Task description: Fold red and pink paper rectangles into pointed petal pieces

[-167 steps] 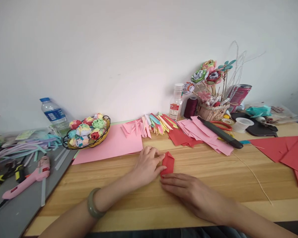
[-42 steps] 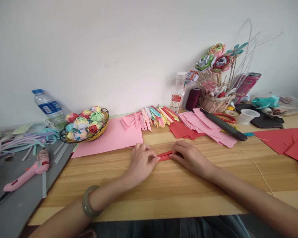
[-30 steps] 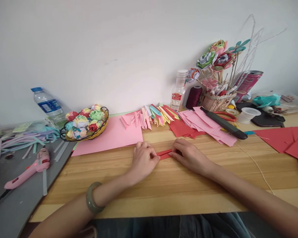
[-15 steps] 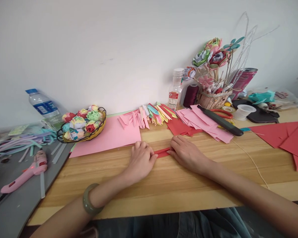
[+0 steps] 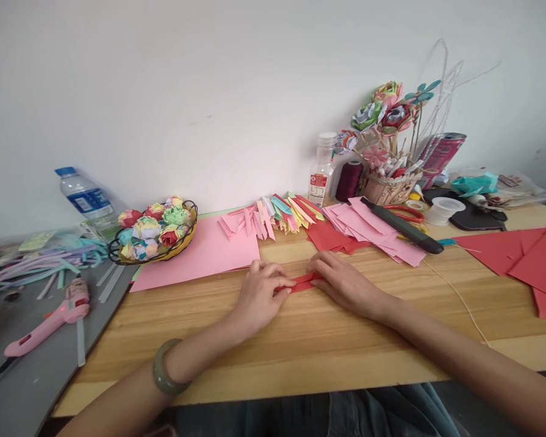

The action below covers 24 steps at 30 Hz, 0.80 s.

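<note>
A narrow folded strip of red paper (image 5: 304, 284) lies flat on the wooden table between my hands. My left hand (image 5: 262, 295) grips its left end, thumb below and curled fingers above. At the other end my right hand (image 5: 343, 282) holds the strip between thumb and bent fingers. Both ends of the strip are hidden under my fingers. Just beyond my hands lie a stack of red paper pieces (image 5: 330, 237), a fan of pink paper slips (image 5: 368, 227) and a row of folded coloured paper pieces (image 5: 291, 212).
To the left are a basket of paper flowers (image 5: 157, 233), a pink glue gun (image 5: 50, 328) and a water bottle (image 5: 84, 197). A dark green cutter (image 5: 403, 226) rests on the pink slips. Red sheets (image 5: 539, 261) lie far right; a flower pot (image 5: 389, 185) stands against the wall.
My left fingers have lifted and spread slightly over the strip's left end. The right hand shifted a little left. The whole view has tilted slightly.
</note>
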Tool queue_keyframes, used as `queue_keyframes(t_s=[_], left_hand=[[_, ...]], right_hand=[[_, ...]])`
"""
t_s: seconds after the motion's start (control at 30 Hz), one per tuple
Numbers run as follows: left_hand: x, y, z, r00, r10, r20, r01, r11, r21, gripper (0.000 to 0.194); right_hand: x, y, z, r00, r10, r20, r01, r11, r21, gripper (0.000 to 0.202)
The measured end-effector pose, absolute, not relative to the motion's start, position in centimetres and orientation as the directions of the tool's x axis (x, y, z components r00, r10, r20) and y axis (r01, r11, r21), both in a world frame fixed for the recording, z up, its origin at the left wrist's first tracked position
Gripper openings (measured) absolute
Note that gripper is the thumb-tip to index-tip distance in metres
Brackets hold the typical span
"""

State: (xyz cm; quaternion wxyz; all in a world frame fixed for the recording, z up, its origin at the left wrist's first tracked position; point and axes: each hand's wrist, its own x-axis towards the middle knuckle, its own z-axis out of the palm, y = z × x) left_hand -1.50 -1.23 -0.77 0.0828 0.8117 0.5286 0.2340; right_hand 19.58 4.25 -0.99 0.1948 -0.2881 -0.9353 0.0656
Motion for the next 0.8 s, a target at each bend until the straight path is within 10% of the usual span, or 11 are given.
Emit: queue_keyframes(t_s=[0.33,0.8], left_hand=[[-2.8,-2.3,-1.0,0.698,0.656,0.288,0.704,-0.702,-0.107,0.033],[-3.1,-3.8,0.8,0.716,0.689,0.108,0.693,-0.686,-0.22,0.037]], right_hand=[[20.3,2.8,-0.4,-0.882,0.33,0.337,0.353,0.936,0.006,0.031],[21.6,2.7,-0.2,-0.858,0.399,0.323,0.406,0.912,-0.048,0.037]])
